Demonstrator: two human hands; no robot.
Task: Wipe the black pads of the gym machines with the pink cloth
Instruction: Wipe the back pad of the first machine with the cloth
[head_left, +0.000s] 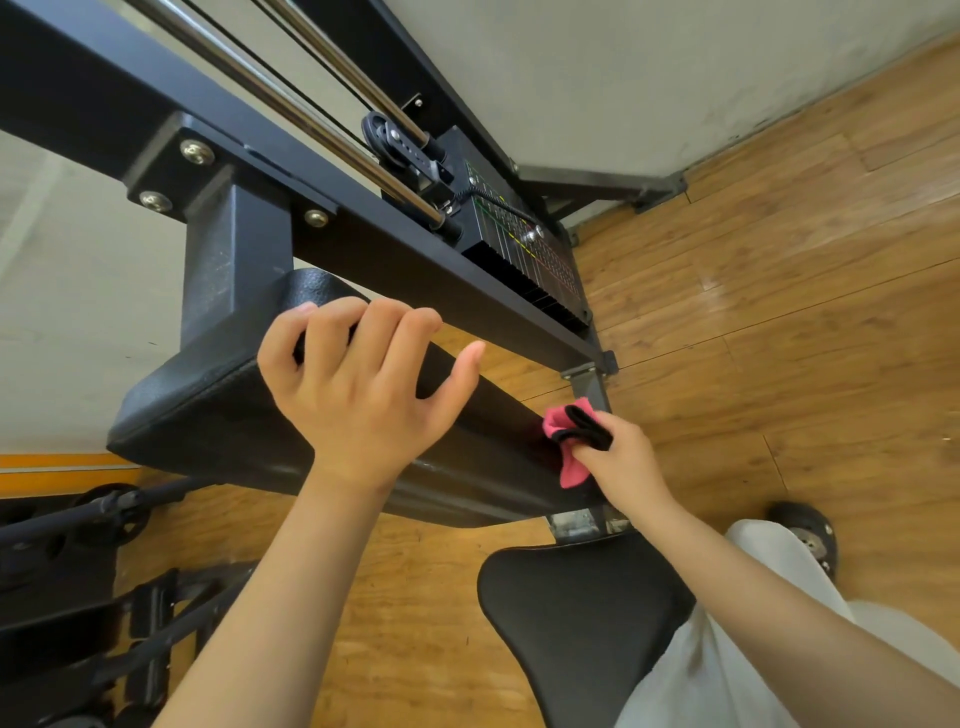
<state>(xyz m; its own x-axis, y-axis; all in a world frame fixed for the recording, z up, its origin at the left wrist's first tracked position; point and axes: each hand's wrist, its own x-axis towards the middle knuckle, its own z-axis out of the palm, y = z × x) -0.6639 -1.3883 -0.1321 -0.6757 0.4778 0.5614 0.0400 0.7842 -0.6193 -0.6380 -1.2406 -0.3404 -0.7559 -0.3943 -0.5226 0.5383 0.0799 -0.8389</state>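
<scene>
Wooden floor (779, 312), left hand (358, 395) gripping pad (208, 415), right hand (623, 462) holding cloth (571, 470)

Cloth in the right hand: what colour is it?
Pink cloth, with a black band where the right hand grips it; head view shows it.

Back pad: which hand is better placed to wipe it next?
Right, most likely. The right hand grips the pink cloth at the lower end of the back pad, while the left hand has no cloth and curls over the pad's upper edge.
</scene>
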